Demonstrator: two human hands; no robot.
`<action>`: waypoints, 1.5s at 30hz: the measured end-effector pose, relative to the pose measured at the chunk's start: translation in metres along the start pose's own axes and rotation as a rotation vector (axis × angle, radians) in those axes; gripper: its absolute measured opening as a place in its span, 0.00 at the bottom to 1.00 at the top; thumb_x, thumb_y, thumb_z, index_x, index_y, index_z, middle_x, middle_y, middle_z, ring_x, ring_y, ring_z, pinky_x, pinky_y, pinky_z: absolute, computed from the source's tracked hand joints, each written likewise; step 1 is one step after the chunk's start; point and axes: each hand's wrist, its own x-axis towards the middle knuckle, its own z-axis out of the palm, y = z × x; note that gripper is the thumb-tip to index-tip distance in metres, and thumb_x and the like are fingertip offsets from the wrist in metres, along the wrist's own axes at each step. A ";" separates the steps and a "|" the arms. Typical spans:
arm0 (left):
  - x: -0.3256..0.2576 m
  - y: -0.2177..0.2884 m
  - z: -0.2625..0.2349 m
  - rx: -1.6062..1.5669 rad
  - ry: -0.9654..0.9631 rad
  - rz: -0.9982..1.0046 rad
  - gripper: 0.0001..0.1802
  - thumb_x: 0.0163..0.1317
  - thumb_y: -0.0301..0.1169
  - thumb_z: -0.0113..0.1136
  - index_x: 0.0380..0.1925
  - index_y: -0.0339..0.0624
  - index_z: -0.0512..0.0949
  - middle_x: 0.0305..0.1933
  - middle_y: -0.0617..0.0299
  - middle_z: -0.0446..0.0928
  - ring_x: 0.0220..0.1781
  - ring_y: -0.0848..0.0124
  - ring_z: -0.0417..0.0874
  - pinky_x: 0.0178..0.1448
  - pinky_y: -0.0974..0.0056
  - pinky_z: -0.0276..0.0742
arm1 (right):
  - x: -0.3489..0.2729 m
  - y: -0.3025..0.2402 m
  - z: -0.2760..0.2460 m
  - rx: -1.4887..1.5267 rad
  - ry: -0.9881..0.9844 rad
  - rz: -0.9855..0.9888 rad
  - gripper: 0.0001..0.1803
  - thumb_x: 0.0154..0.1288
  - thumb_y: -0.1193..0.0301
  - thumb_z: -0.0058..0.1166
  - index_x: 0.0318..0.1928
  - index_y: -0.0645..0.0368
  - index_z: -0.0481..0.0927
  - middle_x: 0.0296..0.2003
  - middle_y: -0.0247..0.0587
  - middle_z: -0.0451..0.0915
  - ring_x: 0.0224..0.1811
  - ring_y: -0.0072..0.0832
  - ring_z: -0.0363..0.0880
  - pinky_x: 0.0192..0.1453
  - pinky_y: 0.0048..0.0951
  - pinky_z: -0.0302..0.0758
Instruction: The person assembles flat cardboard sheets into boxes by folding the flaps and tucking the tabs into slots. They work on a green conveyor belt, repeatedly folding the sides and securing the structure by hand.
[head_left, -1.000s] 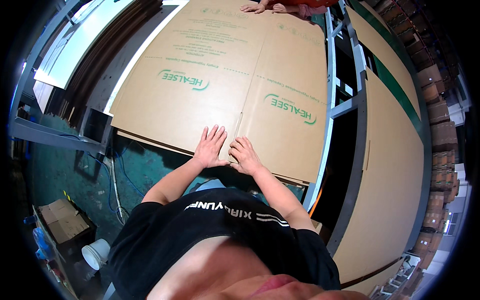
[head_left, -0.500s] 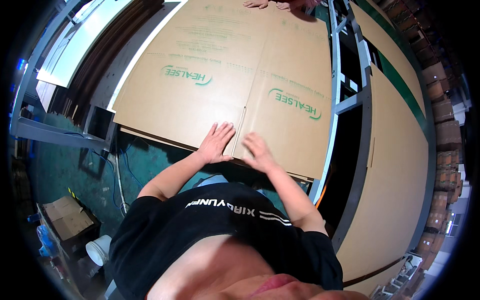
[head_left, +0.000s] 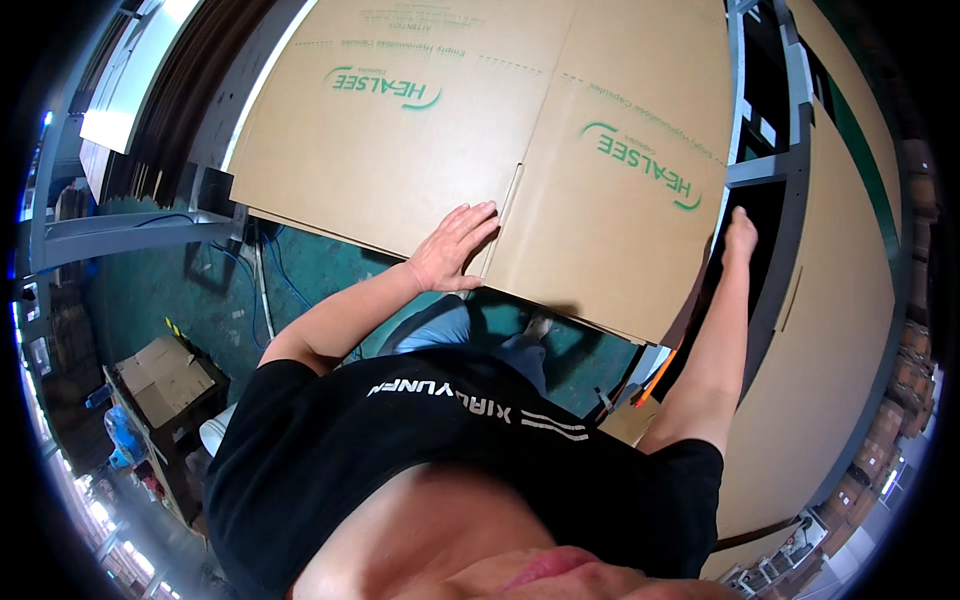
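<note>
A: Where is the cardboard sheet [head_left: 430, 150]?

B: It lies flat in front of the person, reaching out of view on the far side. It bears green print, and a narrow slot [head_left: 513, 187] runs inward from its near edge.

A: How does the left hand [head_left: 452, 248] stand?

B: Palm down on the sheet, at the near edge, just left of the slot. The fingers are stretched out toward the far right, and the thumb is spread away from them, its tip close to the slot's near end. It is wide open and grasps nothing.

A: And the right hand [head_left: 740, 238]?

B: That one is off to the right of the sheet, over a dark gap [head_left: 768, 215], on the near side of a grey crossbar [head_left: 768, 172]. It's small and soft in the picture, so I can't tell how far its fingers are closed, or whether they have hold of anything.

A: What is beyond the gap?

B: On the right, a second brown sheet [head_left: 830, 260]. Over on the left, past the near edge, a blue cable [head_left: 285, 275] lies on the green floor [head_left: 180, 290].
</note>
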 end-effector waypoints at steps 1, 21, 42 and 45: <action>-0.003 0.000 0.001 0.045 -0.038 0.001 0.53 0.43 0.48 0.68 0.70 0.43 0.59 0.75 0.52 0.56 0.76 0.52 0.56 0.78 0.42 0.47 | -0.004 0.004 0.034 0.041 -0.165 0.091 0.20 0.68 0.61 0.52 0.44 0.69 0.82 0.40 0.47 0.84 0.41 0.30 0.79 0.48 0.34 0.73; 0.014 -0.002 0.014 0.268 -0.178 0.065 0.46 0.48 0.53 0.63 0.66 0.40 0.66 0.71 0.51 0.63 0.75 0.48 0.58 0.76 0.40 0.45 | -0.089 -0.017 0.041 -0.101 0.025 -0.242 0.34 0.53 0.64 0.66 0.60 0.60 0.73 0.57 0.51 0.74 0.60 0.44 0.71 0.65 0.41 0.67; 0.357 0.365 0.298 -0.613 -0.794 0.236 0.35 0.61 0.36 0.65 0.66 0.35 0.66 0.62 0.52 0.72 0.56 0.65 0.78 0.58 0.62 0.74 | -0.358 0.226 -0.337 -0.107 0.648 0.186 0.12 0.60 0.79 0.57 0.45 0.61 0.82 0.36 0.47 0.82 0.41 0.39 0.83 0.46 0.34 0.77; 0.407 0.458 0.485 -0.778 -1.022 -0.141 0.40 0.67 0.49 0.54 0.69 0.31 0.60 0.73 0.46 0.61 0.71 0.58 0.65 0.71 0.57 0.60 | -0.397 0.226 -0.318 0.046 0.676 0.302 0.10 0.63 0.78 0.57 0.45 0.61 0.82 0.36 0.45 0.83 0.38 0.31 0.84 0.41 0.27 0.78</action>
